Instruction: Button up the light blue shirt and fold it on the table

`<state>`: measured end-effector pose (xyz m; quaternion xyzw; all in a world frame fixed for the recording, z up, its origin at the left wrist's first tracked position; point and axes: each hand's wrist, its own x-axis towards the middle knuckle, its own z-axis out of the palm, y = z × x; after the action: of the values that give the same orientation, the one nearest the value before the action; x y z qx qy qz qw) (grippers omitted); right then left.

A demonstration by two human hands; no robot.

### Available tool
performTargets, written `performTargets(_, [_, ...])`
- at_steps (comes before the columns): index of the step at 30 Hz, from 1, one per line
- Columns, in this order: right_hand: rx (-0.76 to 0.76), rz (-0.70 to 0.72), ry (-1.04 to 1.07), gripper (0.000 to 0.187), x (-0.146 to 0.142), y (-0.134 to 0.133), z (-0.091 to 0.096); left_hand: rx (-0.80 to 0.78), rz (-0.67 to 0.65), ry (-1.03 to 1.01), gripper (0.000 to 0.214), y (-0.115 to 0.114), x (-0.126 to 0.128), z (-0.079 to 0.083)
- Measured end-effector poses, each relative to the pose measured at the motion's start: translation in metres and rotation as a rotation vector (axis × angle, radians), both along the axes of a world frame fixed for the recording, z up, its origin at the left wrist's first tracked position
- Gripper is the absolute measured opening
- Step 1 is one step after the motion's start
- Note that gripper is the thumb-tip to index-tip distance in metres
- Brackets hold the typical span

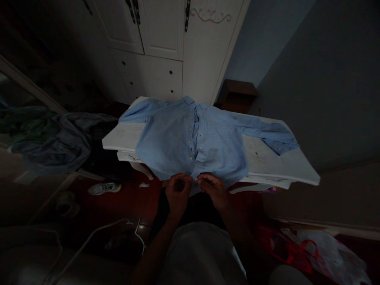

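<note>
A light blue button-up shirt (192, 136) lies spread face up on a white table (273, 162), sleeves stretched to both sides, its hem hanging over the near edge. My left hand (177, 194) pinches the left side of the hem at the button placket. My right hand (213, 190) pinches the right side of the hem just beside it. Both hands meet at the bottom of the placket, fingers closed on the fabric.
A white wardrobe (166, 47) with drawers stands behind the table. A heap of dark clothes (56, 138) lies at the left. A white shoe (103, 188) and a wire hanger (130, 229) are on the red floor. A red-handled bag (285, 249) sits at lower right.
</note>
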<state>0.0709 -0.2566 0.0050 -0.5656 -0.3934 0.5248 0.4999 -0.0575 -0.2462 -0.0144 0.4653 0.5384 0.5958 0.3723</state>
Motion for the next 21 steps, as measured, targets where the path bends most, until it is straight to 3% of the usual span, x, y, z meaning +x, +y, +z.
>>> performTargets(10, [-0.021,0.059,-0.064,0.029,0.004,0.001,-0.014,-0.243,-0.244,-0.221,0.024,0.005,-0.013,-0.014])
performTargets(15, [-0.116,0.154,-0.200,0.033,0.027,-0.012,-0.036,-0.308,-0.274,-0.132,0.026,0.001,-0.027,-0.044])
performTargets(17, [-0.140,0.040,-0.262,0.031,0.046,-0.020,-0.055,-0.323,-0.175,-0.105,0.029,0.003,-0.039,-0.063])
performTargets(21, [-0.119,-0.385,-0.351,0.034,0.092,-0.039,-0.092,-0.326,0.119,-0.005,0.048,0.020,-0.075,-0.098])
